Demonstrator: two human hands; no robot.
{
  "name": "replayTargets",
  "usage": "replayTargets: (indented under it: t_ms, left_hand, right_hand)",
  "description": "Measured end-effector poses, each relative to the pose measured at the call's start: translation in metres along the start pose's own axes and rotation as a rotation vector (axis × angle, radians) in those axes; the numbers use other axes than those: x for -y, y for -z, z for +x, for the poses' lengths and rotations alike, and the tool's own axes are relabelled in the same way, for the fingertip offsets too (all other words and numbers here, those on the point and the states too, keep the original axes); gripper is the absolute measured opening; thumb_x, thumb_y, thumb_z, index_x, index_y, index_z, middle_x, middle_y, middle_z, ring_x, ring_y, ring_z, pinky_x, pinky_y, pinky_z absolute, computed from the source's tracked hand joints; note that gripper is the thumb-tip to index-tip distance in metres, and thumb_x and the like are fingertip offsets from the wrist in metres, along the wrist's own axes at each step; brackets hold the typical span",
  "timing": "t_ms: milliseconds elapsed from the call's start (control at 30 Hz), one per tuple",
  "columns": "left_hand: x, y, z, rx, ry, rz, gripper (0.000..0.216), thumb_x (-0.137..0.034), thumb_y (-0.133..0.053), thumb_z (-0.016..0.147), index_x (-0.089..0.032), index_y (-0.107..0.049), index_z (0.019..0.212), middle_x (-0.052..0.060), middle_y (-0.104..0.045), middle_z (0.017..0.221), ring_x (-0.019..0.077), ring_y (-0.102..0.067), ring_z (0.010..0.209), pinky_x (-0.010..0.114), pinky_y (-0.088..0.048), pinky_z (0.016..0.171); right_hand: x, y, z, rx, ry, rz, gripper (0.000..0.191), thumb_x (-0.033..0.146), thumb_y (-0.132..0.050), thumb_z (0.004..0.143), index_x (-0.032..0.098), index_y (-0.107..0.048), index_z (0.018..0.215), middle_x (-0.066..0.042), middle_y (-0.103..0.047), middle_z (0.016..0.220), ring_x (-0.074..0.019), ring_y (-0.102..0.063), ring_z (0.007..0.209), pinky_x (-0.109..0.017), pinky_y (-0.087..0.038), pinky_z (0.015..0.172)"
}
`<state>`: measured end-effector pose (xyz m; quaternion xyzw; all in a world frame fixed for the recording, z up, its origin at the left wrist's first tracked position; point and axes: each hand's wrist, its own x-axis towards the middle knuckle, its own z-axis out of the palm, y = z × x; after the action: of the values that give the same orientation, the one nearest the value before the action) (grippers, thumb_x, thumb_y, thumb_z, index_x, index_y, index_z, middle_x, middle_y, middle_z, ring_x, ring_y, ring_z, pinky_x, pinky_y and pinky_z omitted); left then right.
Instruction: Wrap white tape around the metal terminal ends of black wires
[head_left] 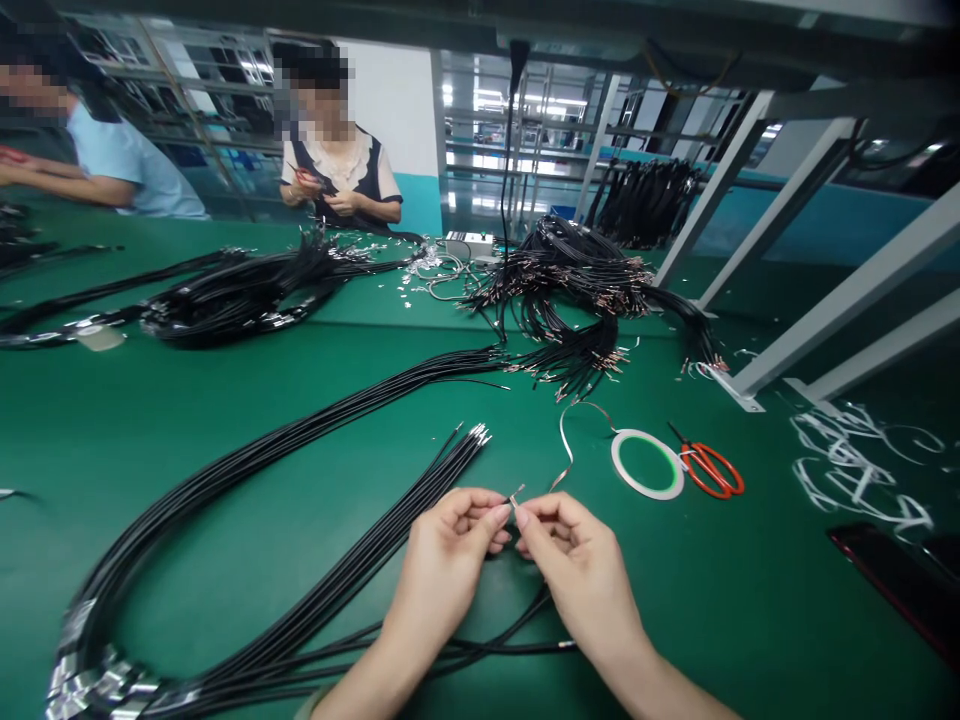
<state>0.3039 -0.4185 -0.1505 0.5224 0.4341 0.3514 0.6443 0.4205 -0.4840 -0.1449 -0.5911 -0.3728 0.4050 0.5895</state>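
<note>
My left hand is closed, its thumb and forefinger pinching a black cable near its stripped tip. Against that tip, the thumb and forefinger of my right hand pinch a small pale bit of tape. A narrow tape strip runs from a flat tape roll down behind my right hand. To the left lies a bundle of black cables with silvery ends, bent in a loop. Several loose cables pass beneath my wrists, one with a bare end.
Orange-handled scissors lie beside the roll. White scrap strips and a dark phone-like object are at right. Cable heaps lie farther back, near metal posts. Two people sit across the green table.
</note>
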Motion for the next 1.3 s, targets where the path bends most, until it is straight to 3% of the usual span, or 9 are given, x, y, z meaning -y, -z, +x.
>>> replayTargets:
  t_ms: [133,300,533,700,833,933,1000,1167,1300]
  left_hand:
    - [0.0,0.001,0.0,-0.021,-0.007,0.003,0.019,-0.03,-0.067,0.075,-0.013,-0.064,0.083,0.002,-0.066,0.069,0.0126,-0.062,0.057,0.023,-0.052,0.056]
    - [-0.002,0.004,0.002,-0.019,-0.009,0.006,0.02,-0.03,-0.067,0.076,-0.012,-0.063,0.083,0.002,-0.065,0.068,0.012,-0.062,0.056,0.022,-0.052,0.055]
    - [0.003,0.0,-0.005,-0.002,-0.097,0.052,0.018,-0.03,-0.065,0.078,-0.014,-0.063,0.088,0.004,-0.065,0.079,0.0138,-0.064,0.067,0.025,-0.054,0.065]
    - [0.001,-0.001,-0.006,-0.013,-0.043,0.016,0.022,-0.03,-0.067,0.076,-0.014,-0.065,0.09,0.004,-0.067,0.076,0.0141,-0.065,0.063,0.024,-0.053,0.06]
    - [-0.007,-0.001,-0.004,-0.024,0.05,-0.077,0.025,-0.029,-0.072,0.07,-0.011,-0.066,0.087,0.002,-0.066,0.061,0.0119,-0.061,0.051,0.021,-0.051,0.052]
    - [-0.013,-0.002,-0.003,-0.008,0.084,-0.122,0.026,-0.029,-0.074,0.068,-0.009,-0.066,0.083,0.002,-0.065,0.055,0.0105,-0.059,0.047,0.02,-0.05,0.05]
    - [-0.014,-0.002,-0.003,0.001,0.085,-0.137,0.027,-0.03,-0.074,0.067,-0.009,-0.066,0.083,0.002,-0.065,0.055,0.0103,-0.058,0.047,0.02,-0.05,0.05]
    - [-0.006,-0.002,-0.008,-0.008,-0.023,-0.068,0.029,-0.029,-0.069,0.074,-0.015,-0.063,0.098,-0.001,-0.063,0.063,0.0116,-0.062,0.054,0.021,-0.051,0.054]
    - [-0.001,-0.002,-0.013,-0.023,-0.165,0.135,0.029,-0.027,-0.062,0.08,-0.021,-0.061,0.108,0.002,-0.067,0.078,0.0143,-0.065,0.064,0.026,-0.054,0.063]
  right_hand:
    - [-0.003,0.0,0.0,-0.013,0.014,0.004,0.017,0.033,-0.062,0.083,0.016,-0.064,0.083,-0.007,-0.069,0.083,-0.0194,-0.066,0.076,-0.028,-0.053,0.067]
    - [-0.004,0.001,-0.001,-0.009,0.008,-0.006,0.016,0.032,-0.061,0.084,0.016,-0.064,0.084,-0.006,-0.068,0.081,-0.0185,-0.066,0.075,-0.027,-0.053,0.066]
    - [0.0,0.0,-0.001,-0.017,0.065,-0.003,0.012,0.029,-0.06,0.084,0.018,-0.064,0.084,-0.006,-0.067,0.097,-0.0172,-0.065,0.077,-0.027,-0.053,0.068]
    - [0.0,0.007,0.0,-0.142,0.266,-0.15,0.007,0.023,-0.059,0.085,0.02,-0.064,0.084,-0.008,-0.068,0.098,-0.0221,-0.063,0.094,-0.033,-0.05,0.079]
    - [-0.002,0.017,0.006,0.003,0.588,-0.312,0.018,0.01,-0.06,0.08,0.024,-0.066,0.09,-0.007,-0.071,0.101,-0.0234,-0.065,0.094,-0.038,-0.049,0.083]
    - [-0.001,0.022,0.011,0.201,0.648,-0.401,0.024,0.009,-0.058,0.08,0.026,-0.067,0.094,-0.005,-0.072,0.104,-0.0244,-0.067,0.095,-0.038,-0.051,0.08]
    - [0.0,0.022,0.013,0.245,0.602,-0.393,0.021,0.011,-0.058,0.081,0.026,-0.067,0.092,-0.006,-0.073,0.102,-0.025,-0.066,0.096,-0.039,-0.051,0.082]
    - [0.001,0.016,0.009,-0.001,0.297,-0.156,0.008,0.024,-0.058,0.084,0.02,-0.065,0.082,-0.01,-0.067,0.104,-0.0245,-0.063,0.098,-0.035,-0.054,0.077]
    - [0.003,0.012,0.007,0.048,0.083,0.025,0.013,0.031,-0.06,0.084,0.018,-0.063,0.082,-0.009,-0.065,0.1,-0.0215,-0.065,0.09,-0.033,-0.055,0.077]
